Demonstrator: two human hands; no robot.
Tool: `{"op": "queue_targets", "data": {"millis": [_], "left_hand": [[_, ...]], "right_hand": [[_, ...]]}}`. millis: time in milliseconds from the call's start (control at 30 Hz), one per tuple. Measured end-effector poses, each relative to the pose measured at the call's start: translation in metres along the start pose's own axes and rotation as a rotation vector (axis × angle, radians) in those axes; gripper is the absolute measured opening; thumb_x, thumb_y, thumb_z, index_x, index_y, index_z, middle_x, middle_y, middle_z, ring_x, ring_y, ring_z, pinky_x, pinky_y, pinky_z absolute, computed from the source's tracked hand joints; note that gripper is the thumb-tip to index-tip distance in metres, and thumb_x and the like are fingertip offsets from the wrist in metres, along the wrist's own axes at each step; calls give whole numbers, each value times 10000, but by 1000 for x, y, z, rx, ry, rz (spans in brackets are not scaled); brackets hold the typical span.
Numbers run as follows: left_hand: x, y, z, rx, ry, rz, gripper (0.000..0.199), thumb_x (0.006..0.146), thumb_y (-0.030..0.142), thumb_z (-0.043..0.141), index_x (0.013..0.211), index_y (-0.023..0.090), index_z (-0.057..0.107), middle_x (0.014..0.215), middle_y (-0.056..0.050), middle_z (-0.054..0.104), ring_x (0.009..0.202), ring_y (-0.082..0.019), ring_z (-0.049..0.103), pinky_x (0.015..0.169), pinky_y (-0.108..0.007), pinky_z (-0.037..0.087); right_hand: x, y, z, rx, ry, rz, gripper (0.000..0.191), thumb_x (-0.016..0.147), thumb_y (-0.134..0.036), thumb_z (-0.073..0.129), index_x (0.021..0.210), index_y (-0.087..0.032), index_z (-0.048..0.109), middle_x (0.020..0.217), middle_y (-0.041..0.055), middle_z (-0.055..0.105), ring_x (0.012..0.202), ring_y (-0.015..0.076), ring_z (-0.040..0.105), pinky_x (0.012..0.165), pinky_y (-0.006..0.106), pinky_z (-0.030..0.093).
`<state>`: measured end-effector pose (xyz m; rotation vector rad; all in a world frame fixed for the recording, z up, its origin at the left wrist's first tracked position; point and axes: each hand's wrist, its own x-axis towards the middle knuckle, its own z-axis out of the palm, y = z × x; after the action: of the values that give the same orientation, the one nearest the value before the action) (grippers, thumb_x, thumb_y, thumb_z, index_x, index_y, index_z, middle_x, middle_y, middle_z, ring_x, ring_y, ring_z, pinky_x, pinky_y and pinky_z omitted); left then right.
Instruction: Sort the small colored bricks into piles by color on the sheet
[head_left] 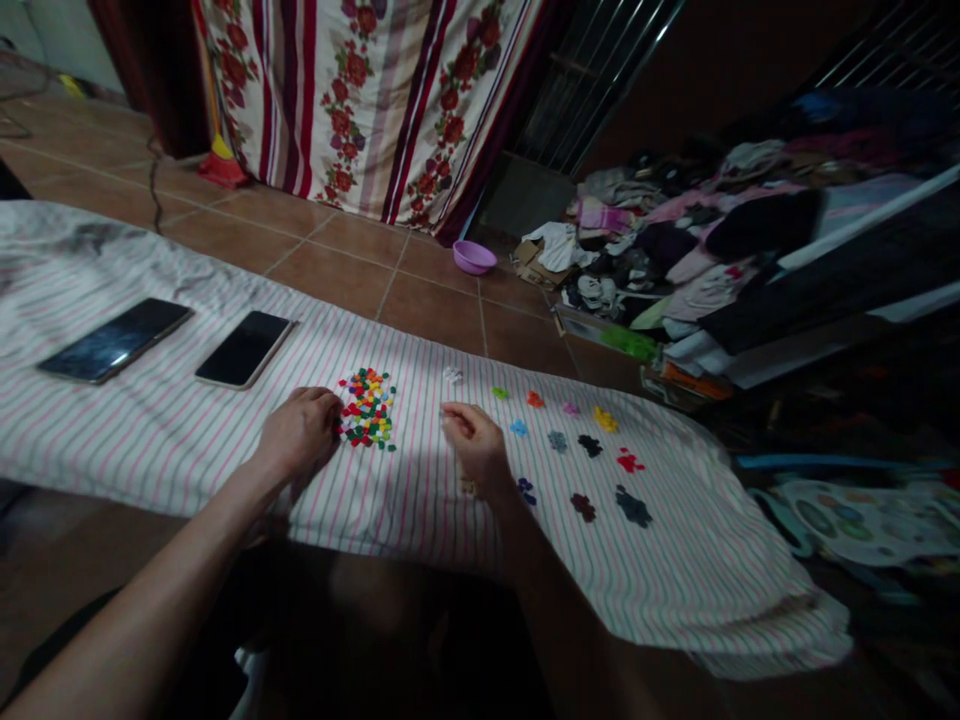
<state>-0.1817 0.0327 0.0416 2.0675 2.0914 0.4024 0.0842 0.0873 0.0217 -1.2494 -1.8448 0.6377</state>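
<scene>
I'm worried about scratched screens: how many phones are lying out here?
2. One phone is at the left of the cloth; the second phone lies between it and the left hand. The clutter might hide others.

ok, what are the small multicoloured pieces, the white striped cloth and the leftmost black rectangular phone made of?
Small multicoloured pieces: possibly plastic, going by solid, saturated colours; too small to judge finish.
White striped cloth: matte fabric, perhaps cotton; soft creases and draped edges.
Leftmost black rectangular phone: glossy, probably glass front; bright reflection.
</scene>
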Motion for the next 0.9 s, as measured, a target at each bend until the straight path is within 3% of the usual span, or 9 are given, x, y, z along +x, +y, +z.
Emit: {"op": "queue_targets", "data": {"millis": [133,233,333,467,667,900], "left_hand": [[1,-8,3,-29,30,33,360,903,227,337,1045,160,661,1127,-109,672,1051,-237,593,921,-378,485],[-1,-10,11,0,36,112,423,929,287,317,1220,130,581,1270,-136,617,1205,-250,538,1035,-413,417],[-6,-6,24,82,6,78,629,936,486,321,1428,98,382,1502,-177,398,1423,-319,305,1136,-517,274],[-9,5,40,134,16,55,839,872,677,356,1511,148,227,1569,-173,256,1463,-335,201,1162,-526,213],[-2,15,49,160,74,25,843,861,679,394,1508,160,246,1553,-204,279,1450,-350,234,1150,-522,237],[7,9,55,99,159,94,716,908,589,372,1485,174,290,1548,-188,307,1452,-337,237,1129,-526,278]], "right_hand": [[-12,-16,40,30,-60,-47,212,798,-223,559,944,-196,710,869,58,667,713,148,622,637,262,541],[-13,-22,51,34,-127,-94,232,764,-195,599,973,-192,698,879,49,646,672,128,596,624,252,537],[-12,-25,53,18,-189,-94,316,727,-169,643,1040,-199,671,924,41,623,645,112,570,644,267,543],[-14,-24,52,-4,-262,-59,437,707,-145,667,1137,-204,623,960,38,589,638,106,559,670,293,544],[-15,-21,50,-45,-307,-69,380,733,-101,597,1101,-193,614,949,36,594,692,123,575,696,289,529],[-16,-22,57,-117,-274,-117,336,758,-68,531,1063,-181,619,913,43,616,806,161,585,774,310,505]]}}
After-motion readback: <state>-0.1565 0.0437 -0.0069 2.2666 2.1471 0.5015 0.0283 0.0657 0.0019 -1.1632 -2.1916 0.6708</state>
